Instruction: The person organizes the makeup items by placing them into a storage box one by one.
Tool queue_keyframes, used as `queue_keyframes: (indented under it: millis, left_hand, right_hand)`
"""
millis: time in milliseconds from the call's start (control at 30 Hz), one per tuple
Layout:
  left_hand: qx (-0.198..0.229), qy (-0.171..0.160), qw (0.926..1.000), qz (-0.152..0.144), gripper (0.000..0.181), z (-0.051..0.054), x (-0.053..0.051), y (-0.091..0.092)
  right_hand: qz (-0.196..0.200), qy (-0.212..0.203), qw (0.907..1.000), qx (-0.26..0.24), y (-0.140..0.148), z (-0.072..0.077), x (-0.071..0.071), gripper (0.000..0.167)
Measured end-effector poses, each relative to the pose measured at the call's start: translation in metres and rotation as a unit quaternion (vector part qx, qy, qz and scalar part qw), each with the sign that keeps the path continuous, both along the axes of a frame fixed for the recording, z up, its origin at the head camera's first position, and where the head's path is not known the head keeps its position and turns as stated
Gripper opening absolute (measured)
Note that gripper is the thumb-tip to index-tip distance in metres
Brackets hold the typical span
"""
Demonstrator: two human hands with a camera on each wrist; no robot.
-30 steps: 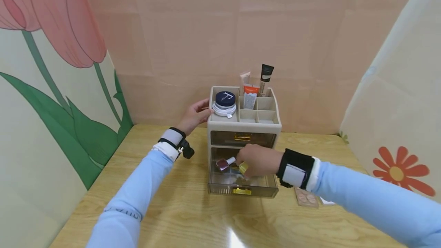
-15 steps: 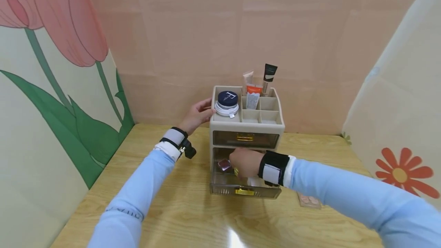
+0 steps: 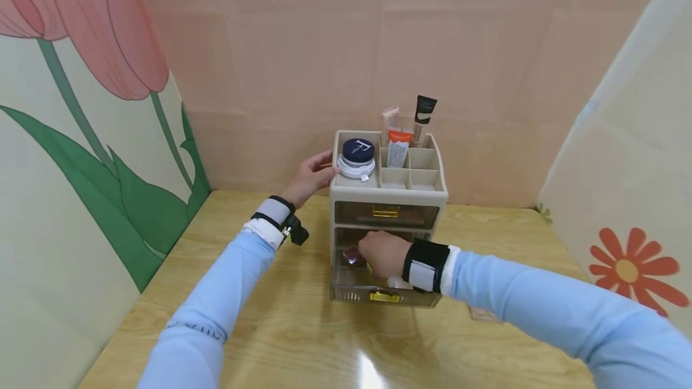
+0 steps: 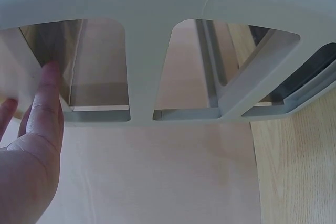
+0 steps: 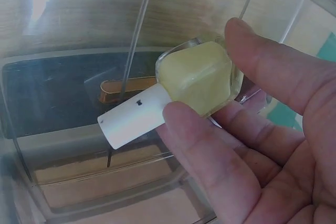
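A beige cosmetics organizer [image 3: 389,196] stands on the table, its lower clear drawer [image 3: 346,294] pulled out. My left hand [image 3: 308,180] touches the organizer's upper left side with extended fingers; the left wrist view shows one finger [image 4: 46,95] against its slotted side wall. Over the drawer, my right hand [image 3: 385,255] pinches a nail polish bottle [image 5: 197,77], pale yellow with a white cap, lying tilted between thumb and fingers. From the head view, the hand hides most of that bottle. A dark purple nail polish bottle [image 3: 352,256] is inside the drawer, left of the hand.
On the organizer's top sit a navy round compact [image 3: 358,150], a white coiled cable [image 3: 357,168], an orange-capped tube [image 3: 399,149] and a black-capped tube [image 3: 424,111]. The upper drawer [image 3: 354,214] is closed. A palette [image 3: 483,315] lies partly behind the right sleeve.
My right hand has moved left and slightly lower into the drawer with the yellow nail polish, then stayed almost still. My left hand keeps its place on the organizer.
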State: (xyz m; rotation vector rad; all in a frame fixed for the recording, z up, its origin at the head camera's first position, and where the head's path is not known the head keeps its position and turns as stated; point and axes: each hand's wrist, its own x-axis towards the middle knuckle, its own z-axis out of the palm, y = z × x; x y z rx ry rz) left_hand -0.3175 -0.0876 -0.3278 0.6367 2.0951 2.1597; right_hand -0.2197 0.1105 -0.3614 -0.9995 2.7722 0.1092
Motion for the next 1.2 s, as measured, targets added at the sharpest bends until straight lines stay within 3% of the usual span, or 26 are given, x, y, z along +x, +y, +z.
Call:
queue_keyframes:
  millis: [300, 533, 700, 867, 1000, 1200]
  left_hand:
    - [0.004, -0.008, 1.0, 0.0, 0.054, 0.0, 0.001, 0.001]
    - [0.005, -0.006, 1.0, -0.003, 0.053, -0.002, 0.0, 0.001]
    - [-0.003, -0.007, 1.0, 0.0, 0.054, 0.001, 0.0, 0.001]
    - [-0.007, -0.009, 0.9999, -0.003, 0.054, 0.002, 0.0, 0.001]
    - [0.003, -0.007, 0.9999, -0.008, 0.054, 0.002, -0.001, 0.001]
    - [0.007, -0.007, 0.9999, -0.011, 0.054, 0.001, 0.0, 0.0]
  right_hand:
    - [0.012, 0.005, 0.9997, -0.019, 0.006, 0.002, 0.002, 0.022]
    - [-0.002, -0.005, 0.9986, -0.053, 0.01, 0.026, 0.017, 0.025]
    - [0.005, 0.03, 0.9967, -0.075, 0.012, 0.046, 0.041, 0.03]
    - [0.025, 0.08, 0.9894, -0.119, 0.023, 0.053, 0.071, 0.028]
    - [0.029, 0.107, 0.9818, -0.154, 0.032, 0.049, 0.093, 0.027]
    - [0.044, 0.157, 0.9772, -0.135, 0.036, 0.029, 0.119, 0.025]
